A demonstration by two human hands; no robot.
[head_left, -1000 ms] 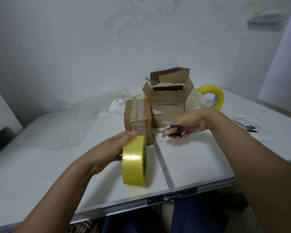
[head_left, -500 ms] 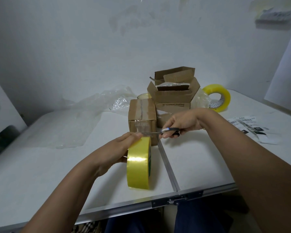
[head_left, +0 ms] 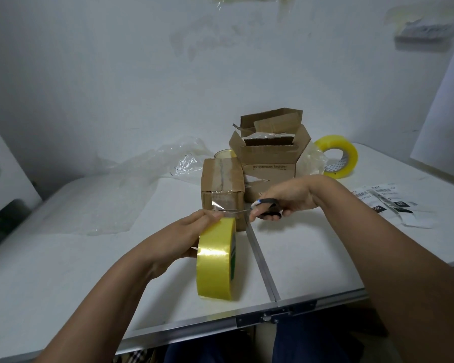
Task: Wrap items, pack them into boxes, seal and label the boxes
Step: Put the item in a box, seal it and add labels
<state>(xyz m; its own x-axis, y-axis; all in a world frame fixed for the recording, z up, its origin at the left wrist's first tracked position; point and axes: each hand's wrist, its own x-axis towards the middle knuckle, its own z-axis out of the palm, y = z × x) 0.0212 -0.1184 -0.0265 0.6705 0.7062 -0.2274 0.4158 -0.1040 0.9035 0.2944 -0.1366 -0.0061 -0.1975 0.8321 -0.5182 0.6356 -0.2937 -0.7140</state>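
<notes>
The white counter carried everything, with crumpled clear plastic wrap spread toward the wall. Behind stood an open cardboard box, flaps up, likely awaiting packing, and a spare tape roll leaned beside it. In front sat the small sealed box, its top already taped. The left hand was curled round the yellow tape roll, held on edge just before that box, apparently to keep the strip taut. The right hand was clenched on scissors, blades meeting the stretched tape, seemingly to cut it. Shipping labels lay to the right, unused.
</notes>
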